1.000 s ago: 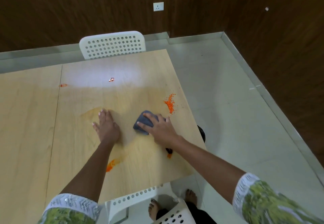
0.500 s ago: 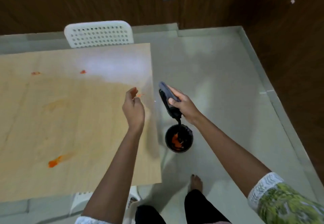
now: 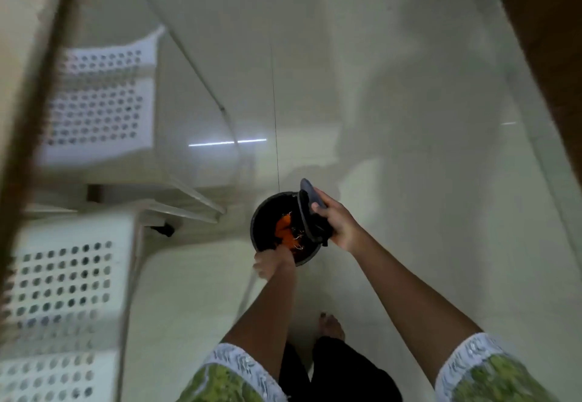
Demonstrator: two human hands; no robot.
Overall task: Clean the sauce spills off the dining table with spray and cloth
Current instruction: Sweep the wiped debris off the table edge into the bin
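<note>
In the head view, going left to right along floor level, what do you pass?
Light wooden table edge → white perforated plastic chair → left hand at the rim of the round black bin holding orange scraps → right hand holding a dark grey cloth → dark brown wooden wall.

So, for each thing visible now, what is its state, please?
black bin: upright on floor, orange waste inside
dark cloth: held over the bin
right hand: grips the cloth
left hand: at bin's near rim, blurred
white chairs: standing beside the table
</note>
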